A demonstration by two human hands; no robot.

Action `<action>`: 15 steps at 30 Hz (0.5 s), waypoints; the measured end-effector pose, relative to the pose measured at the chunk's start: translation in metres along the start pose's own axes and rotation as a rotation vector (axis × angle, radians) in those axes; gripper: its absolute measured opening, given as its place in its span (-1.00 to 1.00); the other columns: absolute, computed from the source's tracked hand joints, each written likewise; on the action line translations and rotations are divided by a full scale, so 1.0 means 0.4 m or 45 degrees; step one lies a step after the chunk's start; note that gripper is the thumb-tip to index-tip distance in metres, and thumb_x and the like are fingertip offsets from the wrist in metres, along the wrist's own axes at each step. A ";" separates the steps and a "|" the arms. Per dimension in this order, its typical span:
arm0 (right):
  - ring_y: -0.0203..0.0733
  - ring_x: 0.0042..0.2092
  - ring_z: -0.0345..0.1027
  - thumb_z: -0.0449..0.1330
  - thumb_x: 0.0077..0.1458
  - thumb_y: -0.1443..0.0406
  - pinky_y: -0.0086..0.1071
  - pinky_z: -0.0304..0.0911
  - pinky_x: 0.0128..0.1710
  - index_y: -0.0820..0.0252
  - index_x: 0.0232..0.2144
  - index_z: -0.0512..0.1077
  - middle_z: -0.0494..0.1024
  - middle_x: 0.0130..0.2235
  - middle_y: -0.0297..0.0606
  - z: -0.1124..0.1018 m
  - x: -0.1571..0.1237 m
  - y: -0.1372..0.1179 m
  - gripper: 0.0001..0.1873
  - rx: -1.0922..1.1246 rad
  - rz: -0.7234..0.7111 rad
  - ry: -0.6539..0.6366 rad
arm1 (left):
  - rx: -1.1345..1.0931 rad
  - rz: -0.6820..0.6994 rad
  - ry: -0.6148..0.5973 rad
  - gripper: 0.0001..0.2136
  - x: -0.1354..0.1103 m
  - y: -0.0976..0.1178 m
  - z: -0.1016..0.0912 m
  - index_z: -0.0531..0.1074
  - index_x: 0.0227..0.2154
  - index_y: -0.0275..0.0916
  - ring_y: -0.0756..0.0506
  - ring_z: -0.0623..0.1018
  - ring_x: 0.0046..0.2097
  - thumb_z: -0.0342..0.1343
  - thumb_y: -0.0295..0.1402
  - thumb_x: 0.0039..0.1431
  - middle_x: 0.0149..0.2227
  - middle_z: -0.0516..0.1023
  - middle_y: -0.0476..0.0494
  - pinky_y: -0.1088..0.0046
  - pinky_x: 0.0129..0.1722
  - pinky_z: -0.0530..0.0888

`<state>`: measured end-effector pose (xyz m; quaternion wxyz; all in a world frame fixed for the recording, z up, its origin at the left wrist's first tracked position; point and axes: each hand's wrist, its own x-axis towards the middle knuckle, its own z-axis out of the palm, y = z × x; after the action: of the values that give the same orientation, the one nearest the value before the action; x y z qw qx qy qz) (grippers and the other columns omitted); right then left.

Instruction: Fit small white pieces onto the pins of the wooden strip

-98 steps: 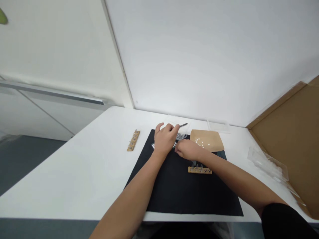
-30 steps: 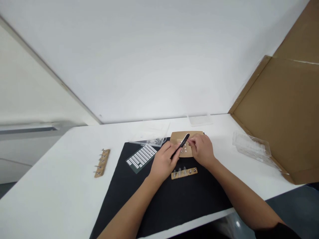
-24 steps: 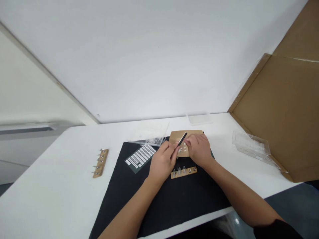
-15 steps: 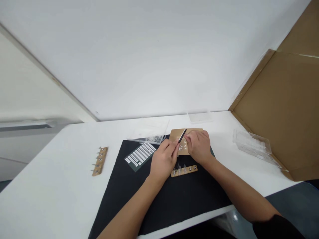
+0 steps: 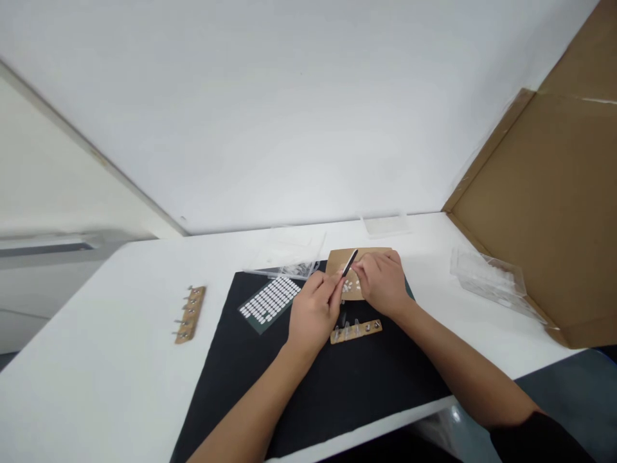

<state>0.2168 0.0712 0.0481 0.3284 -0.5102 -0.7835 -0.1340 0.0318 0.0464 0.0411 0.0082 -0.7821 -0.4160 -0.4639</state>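
My left hand (image 5: 315, 308) is closed on a slim black-and-white stick (image 5: 350, 262) that points up and away. Thumb and fingers of my right hand (image 5: 383, 278) are pinched together close beside the stick; what they hold, if anything, is too small to make out. Beneath both hands lies a brown card (image 5: 340, 256) with small white pieces (image 5: 348, 287) on it. Nearer to me, a cork-coloured strip (image 5: 357, 332) carries several clear pointed tips and bare metal pegs. Left of my left hand is a dark green sheet with rows of white oval stickers (image 5: 271, 300).
A black mat (image 5: 357, 392) covers part of the white table (image 5: 106, 373). Another cork-coloured strip with metal pegs (image 5: 190, 315) stands at left. Behind the mat lies a clear bag (image 5: 294, 257). Clear plastic boxes (image 5: 489, 276) sit at right beside a cardboard panel (image 5: 540, 212).
The stick and both hands have shifted very slightly left in the view, along with the whole scene. My right fingertips remain pinched beside the stick.
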 end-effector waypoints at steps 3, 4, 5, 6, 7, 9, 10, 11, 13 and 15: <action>-0.13 -0.30 0.40 -0.03 0.55 0.26 -0.18 0.03 -0.12 0.13 -0.34 0.35 0.60 -0.37 -0.25 -0.002 0.003 0.000 -0.65 0.008 0.019 0.033 | -0.005 -0.018 0.016 -0.81 0.002 0.002 -0.001 0.60 -0.04 -0.32 -0.04 0.54 -0.34 0.10 -0.39 0.50 -0.35 0.51 -0.09 0.43 -0.27 0.54; -0.13 -0.30 0.41 -0.03 0.55 0.25 -0.19 0.03 -0.13 0.13 -0.35 0.35 0.60 -0.37 -0.26 -0.002 0.003 0.000 -0.65 0.024 -0.013 0.022 | 0.000 -0.020 0.010 -0.81 0.002 0.003 -0.001 0.60 -0.05 -0.32 -0.04 0.54 -0.35 0.10 -0.39 0.50 -0.36 0.51 -0.09 0.43 -0.27 0.54; -0.14 -0.30 0.41 -0.03 0.54 0.24 -0.19 0.04 -0.13 0.12 -0.35 0.35 0.60 -0.37 -0.27 -0.002 0.003 -0.001 -0.64 0.042 -0.055 0.006 | 0.006 -0.020 0.004 -0.81 0.001 0.002 -0.002 0.61 -0.06 -0.32 -0.04 0.53 -0.36 0.10 -0.39 0.50 -0.36 0.51 -0.09 0.42 -0.28 0.53; -0.14 -0.30 0.41 -0.02 0.54 0.23 -0.20 0.04 -0.14 0.12 -0.36 0.35 0.60 -0.39 -0.29 -0.001 0.003 -0.002 -0.64 0.056 -0.094 -0.010 | 0.009 -0.019 0.000 -0.80 0.001 0.002 -0.002 0.61 -0.07 -0.32 -0.04 0.53 -0.36 0.09 -0.39 0.50 -0.36 0.51 -0.09 0.42 -0.29 0.53; -0.15 -0.31 0.41 -0.03 0.54 0.23 -0.20 0.05 -0.15 0.12 -0.37 0.35 0.60 -0.39 -0.30 0.000 0.003 -0.003 -0.63 0.061 -0.111 -0.015 | 0.009 -0.020 -0.002 -0.80 0.001 0.001 -0.002 0.61 -0.08 -0.32 -0.04 0.53 -0.36 0.09 -0.39 0.50 -0.37 0.51 -0.09 0.42 -0.29 0.52; -0.15 -0.31 0.41 -0.04 0.55 0.22 -0.19 0.04 -0.14 0.13 -0.35 0.37 0.60 -0.38 -0.28 0.003 0.003 -0.003 -0.63 0.053 -0.073 0.010 | 0.002 -0.030 0.001 -0.81 0.001 0.000 -0.002 0.62 -0.08 -0.32 -0.04 0.54 -0.36 0.10 -0.39 0.50 -0.37 0.52 -0.09 0.43 -0.30 0.52; -0.15 -0.31 0.41 -0.04 0.56 0.23 -0.18 0.04 -0.13 0.14 -0.33 0.37 0.61 -0.37 -0.27 0.004 0.004 -0.004 -0.63 0.048 -0.044 0.025 | 0.001 -0.040 0.008 -0.81 0.001 -0.001 -0.002 0.62 -0.08 -0.32 -0.04 0.54 -0.36 0.10 -0.39 0.50 -0.37 0.53 -0.09 0.43 -0.30 0.52; -0.15 -0.30 0.41 -0.05 0.56 0.23 -0.18 0.04 -0.12 0.14 -0.32 0.38 0.62 -0.36 -0.26 0.006 0.004 -0.004 -0.63 0.048 -0.027 0.033 | -0.001 -0.051 0.014 -0.81 0.001 -0.001 -0.003 0.62 -0.07 -0.32 -0.04 0.55 -0.35 0.10 -0.39 0.50 -0.36 0.53 -0.09 0.43 -0.30 0.52; -0.15 -0.30 0.41 -0.05 0.55 0.22 -0.19 0.04 -0.13 0.13 -0.34 0.37 0.62 -0.36 -0.26 0.007 0.003 -0.004 -0.63 0.061 -0.048 0.018 | -0.005 -0.061 0.003 -0.81 0.000 -0.001 -0.003 0.62 -0.08 -0.31 -0.04 0.55 -0.36 0.10 -0.39 0.50 -0.37 0.53 -0.09 0.43 -0.31 0.51; -0.15 -0.31 0.41 -0.04 0.55 0.21 -0.20 0.04 -0.16 0.12 -0.37 0.36 0.60 -0.39 -0.28 0.008 0.002 -0.004 -0.60 0.075 -0.097 -0.007 | -0.020 -0.055 -0.009 -0.80 0.000 -0.001 -0.003 0.62 -0.11 -0.31 -0.05 0.55 -0.37 0.10 -0.39 0.50 -0.39 0.53 -0.08 0.42 -0.31 0.52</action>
<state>0.2139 0.0727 0.0467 0.3358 -0.4706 -0.8068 -0.1219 0.0305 0.0463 0.0417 -0.0096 -0.7746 -0.4292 -0.4644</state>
